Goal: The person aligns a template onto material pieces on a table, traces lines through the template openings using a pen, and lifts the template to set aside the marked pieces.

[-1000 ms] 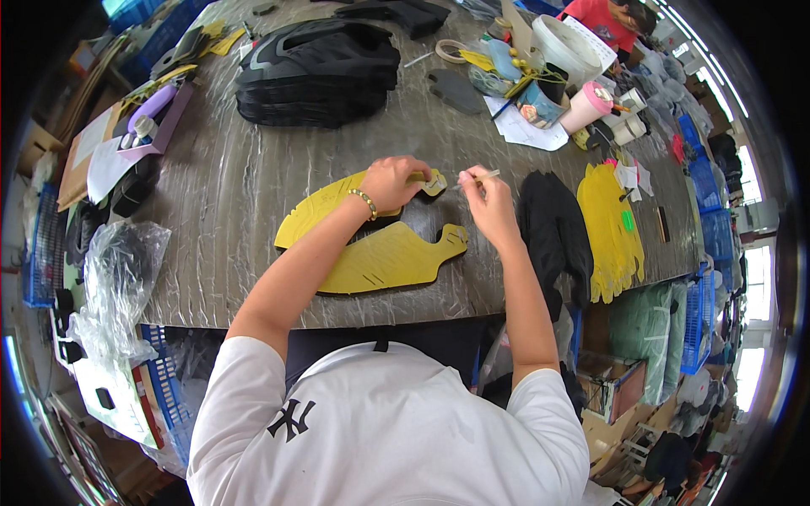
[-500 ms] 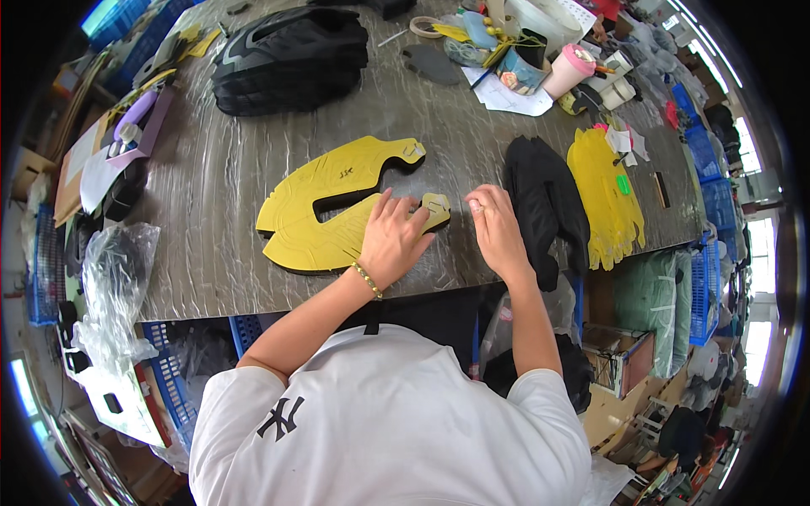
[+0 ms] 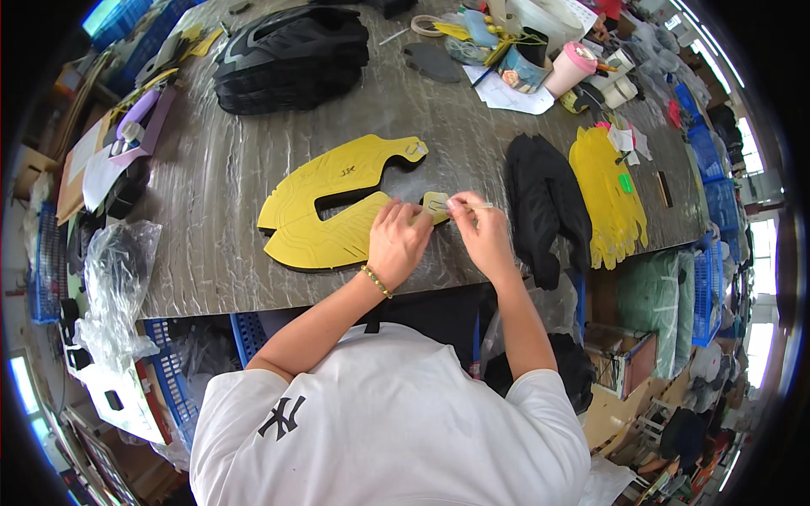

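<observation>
A yellow shoe-upper pattern piece lies flat on the grey worktable. My left hand presses on its right tab end, a beaded bracelet on the wrist. My right hand pinches a thin pen-like tool whose tip touches the small yellow tab between both hands.
A stack of black shoe pieces sits at the back. Black material and a pile of yellow cutouts lie to the right. Cups, tape and papers crowd the far right. Plastic bags hang at the left edge.
The view has shifted, so the pattern piece now sits lower in the picture. Both hands stayed together at the piece's right tab; the right hand now holds the thin tool against it.
</observation>
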Demonstrator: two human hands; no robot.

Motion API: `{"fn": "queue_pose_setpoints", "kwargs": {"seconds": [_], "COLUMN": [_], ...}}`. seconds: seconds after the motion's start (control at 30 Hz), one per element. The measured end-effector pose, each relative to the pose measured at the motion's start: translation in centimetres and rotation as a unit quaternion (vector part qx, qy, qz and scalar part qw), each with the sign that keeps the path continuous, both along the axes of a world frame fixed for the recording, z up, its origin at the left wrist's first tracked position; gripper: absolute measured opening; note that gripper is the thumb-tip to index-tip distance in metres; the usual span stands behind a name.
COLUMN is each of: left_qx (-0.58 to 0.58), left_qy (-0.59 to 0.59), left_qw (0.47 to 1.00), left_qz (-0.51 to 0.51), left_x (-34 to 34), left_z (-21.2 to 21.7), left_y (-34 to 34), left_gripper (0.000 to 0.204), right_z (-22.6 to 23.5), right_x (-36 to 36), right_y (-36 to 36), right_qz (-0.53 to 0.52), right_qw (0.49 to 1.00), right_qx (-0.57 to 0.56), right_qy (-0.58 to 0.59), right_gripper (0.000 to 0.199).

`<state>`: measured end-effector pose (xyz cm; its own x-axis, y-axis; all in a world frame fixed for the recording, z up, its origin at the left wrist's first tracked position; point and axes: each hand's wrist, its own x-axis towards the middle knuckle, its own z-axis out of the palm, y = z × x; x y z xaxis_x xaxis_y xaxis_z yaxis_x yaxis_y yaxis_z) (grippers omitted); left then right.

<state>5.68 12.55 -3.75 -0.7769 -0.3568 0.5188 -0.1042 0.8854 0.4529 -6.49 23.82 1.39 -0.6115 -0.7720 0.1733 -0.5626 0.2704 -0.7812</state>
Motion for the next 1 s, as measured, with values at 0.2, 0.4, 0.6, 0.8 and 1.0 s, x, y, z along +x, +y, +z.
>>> {"fn": "queue_pose_setpoints", "kwargs": {"seconds": [0.2, 0.4, 0.6, 0.8, 1.0], "left_qx": [0.007, 0.009, 0.009, -0.053, -0.051], "left_qy": [0.016, 0.015, -0.016, -0.031, -0.04], "left_qw": [1.0, 1.0, 1.0, 0.998, 0.998], "left_qz": [-0.006, -0.012, -0.006, 0.004, 0.001], "left_x": [0.0, 0.2, 0.2, 0.1, 0.1], "left_z": [-0.2, -0.1, 0.3, 0.3, 0.2], "left_y": [-0.1, -0.1, 0.2, 0.4, 0.3], "left_gripper": [0.013, 0.013, 0.02, 0.029, 0.028], "right_z": [-0.1, -0.3, 1.0, -0.1, -0.3], "right_x": [0.3, -0.2, -0.8, -0.8, -1.8], "right_y": [-1.0, -0.5, -0.4, -1.2, -1.2], "right_qz": [0.007, 0.034, 0.029, 0.043, 0.03], "right_qw": [1.0, 0.999, 0.999, 0.998, 0.999], "right_qx": [-0.01, -0.028, 0.0, -0.036, 0.017], "right_qy": [-0.004, 0.009, 0.013, -0.007, -0.005], "right_gripper": [0.018, 0.018, 0.018, 0.016, 0.02]}}
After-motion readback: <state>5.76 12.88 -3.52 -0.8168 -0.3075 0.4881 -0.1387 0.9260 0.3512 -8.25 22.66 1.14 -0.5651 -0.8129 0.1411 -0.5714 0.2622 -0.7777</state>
